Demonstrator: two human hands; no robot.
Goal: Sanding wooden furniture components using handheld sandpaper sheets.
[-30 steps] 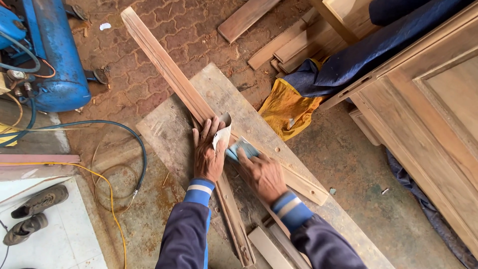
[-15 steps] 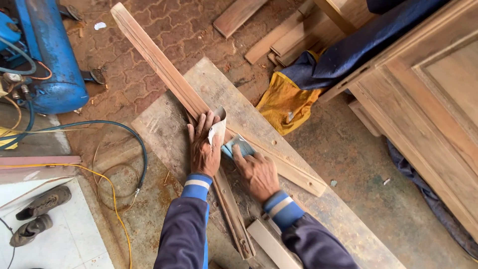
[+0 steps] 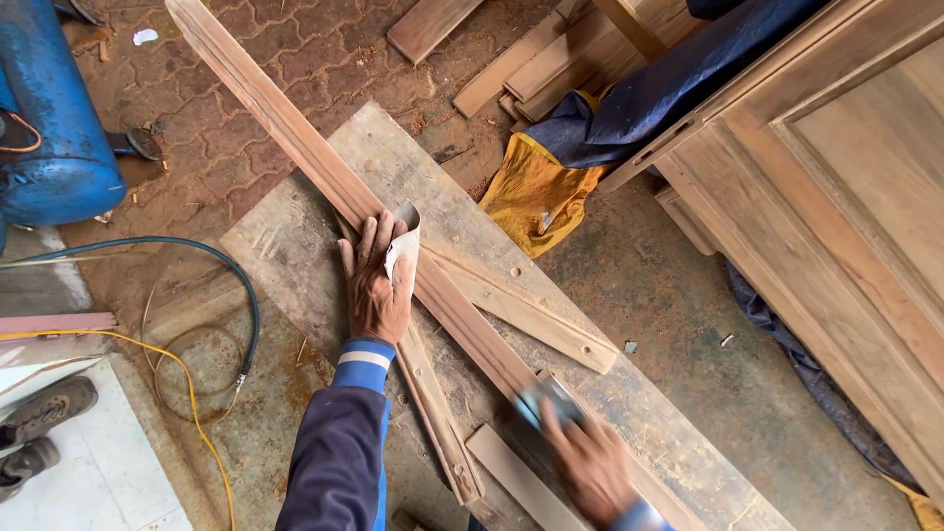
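Two hands work a long wooden strip (image 3: 295, 133) running from the upper left down to the lower centre across a worn board surface (image 3: 295, 265). The left hand (image 3: 377, 285) lies flat on it at centre, fingers spread, a pale sandpaper sheet (image 3: 403, 246) under the thumb. The right hand (image 3: 593, 467), blurred at the bottom, presses a blue-grey sanding pad (image 3: 547, 401) onto the strip, fingers closed over it.

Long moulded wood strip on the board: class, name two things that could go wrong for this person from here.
The left hand alone pins the long strip, which overhangs the work board, so it could pivot. The right hand, blurred, rubs a sanding pad along the edge; bare fingers could catch splinters.
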